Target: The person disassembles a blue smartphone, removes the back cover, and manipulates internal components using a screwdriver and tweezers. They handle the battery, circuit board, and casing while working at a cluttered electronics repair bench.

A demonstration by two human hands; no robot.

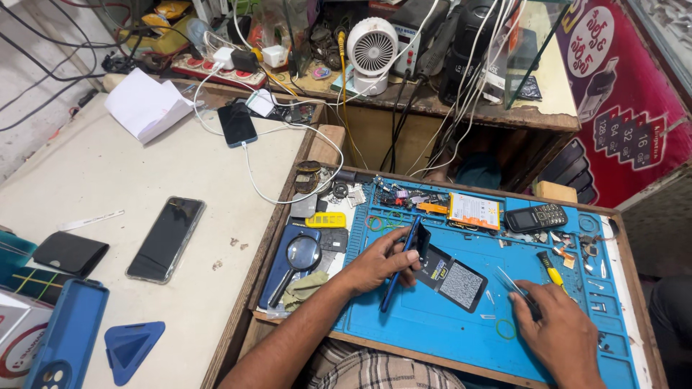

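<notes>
Your right hand [564,333] is partly running off the bottom edge of the view, and its fingertips are lying behind the knuckles, so how tightly they are closing is hard to judge. The small parts scattered at the mat's three o'clock side are too tiny to identify. The blue phone [401,263] is standing on its edge, so only its thin side and a dark slice of its face are showing.

Your left hand [377,265] is curling around that phone, thumb on one face and fingers [401,238] pressing the other, gripping it upright near the middle of the blue work mat [432,324]. Your right hand is pinching a pair of metal tweezers [513,283], their tips pointing toward eleven o'clock, at the mat's five o'clock area. Between your hands a dark battery [452,279] is lying flat, just beside the phone.

A yellow-handled screwdriver [551,271] is resting at one o'clock from your right hand. A magnifying glass [298,257] is sitting at nine o'clock off the mat. At twelve o'clock a small keypad phone [535,217] is lying on the mat. A black smartphone [166,238] is lying on the pale table to the left, and a white desk fan [372,49] is standing on the cluttered shelf behind.
</notes>
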